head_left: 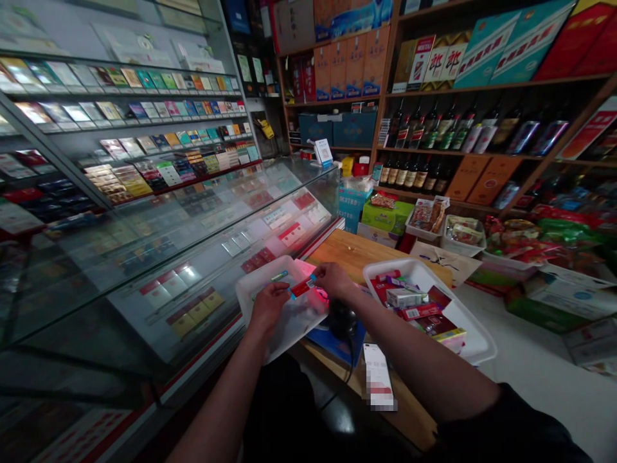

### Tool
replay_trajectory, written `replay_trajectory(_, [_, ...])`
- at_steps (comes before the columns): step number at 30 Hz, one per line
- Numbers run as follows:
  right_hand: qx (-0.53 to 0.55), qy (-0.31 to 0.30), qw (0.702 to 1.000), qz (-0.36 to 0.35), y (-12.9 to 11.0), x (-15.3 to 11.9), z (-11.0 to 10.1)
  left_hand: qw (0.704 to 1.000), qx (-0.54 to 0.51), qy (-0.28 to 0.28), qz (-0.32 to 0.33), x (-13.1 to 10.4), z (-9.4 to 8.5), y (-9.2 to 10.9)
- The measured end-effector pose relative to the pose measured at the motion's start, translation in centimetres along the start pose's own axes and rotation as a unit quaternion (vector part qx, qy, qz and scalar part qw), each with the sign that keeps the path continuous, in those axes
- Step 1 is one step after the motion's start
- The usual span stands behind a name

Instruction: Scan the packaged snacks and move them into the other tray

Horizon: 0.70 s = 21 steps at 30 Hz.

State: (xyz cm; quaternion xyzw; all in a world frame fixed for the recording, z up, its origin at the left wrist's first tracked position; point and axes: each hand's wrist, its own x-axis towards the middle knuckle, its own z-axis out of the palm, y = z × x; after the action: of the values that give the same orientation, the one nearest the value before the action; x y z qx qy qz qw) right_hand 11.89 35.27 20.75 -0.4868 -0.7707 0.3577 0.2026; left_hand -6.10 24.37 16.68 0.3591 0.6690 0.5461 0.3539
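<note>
A small red pack with blue ends [302,287], perhaps gum or candy, is stretched between my two hands, its pale label patch turned up. The fingers of my left hand [268,308] pinch its left end, over a white plastic tub [277,344]. At the other end, the fingertips of my right hand [333,281] close on it. A small green-blue pack [279,276] lies in the tub behind my left hand. Under my right wrist stands a black scanner-like device [343,319], with a red glow beside it.
A second white tub [475,325] on the right holds several small packs. A phone [378,376] lies on the wooden table [332,247] near its front edge. Along the left runs a glass display counter [202,254]. Shelves with bottles and boxes stand behind.
</note>
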Motion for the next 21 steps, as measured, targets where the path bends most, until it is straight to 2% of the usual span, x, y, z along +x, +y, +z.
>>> replay_trajectory(6, [0.003,0.016,0.999,-0.04,2.3,0.2,-2.0,0.997,0.032,0.002,0.066,1.2,2.1,0.3])
replay_trajectory(11, [-0.029,0.003,0.999,-0.04,4.6,0.9,-3.4,0.994,0.07,0.01,0.084,2.2,4.2,0.4])
replay_trajectory(16, [-0.076,-0.02,0.997,-0.018,7.2,2.0,-3.3,0.991,0.096,0.008,0.097,2.6,6.2,0.0])
replay_trajectory(21, [-0.073,-0.039,0.997,-0.002,8.6,2.1,-3.0,0.989,0.114,0.009,0.096,2.7,7.2,-0.3])
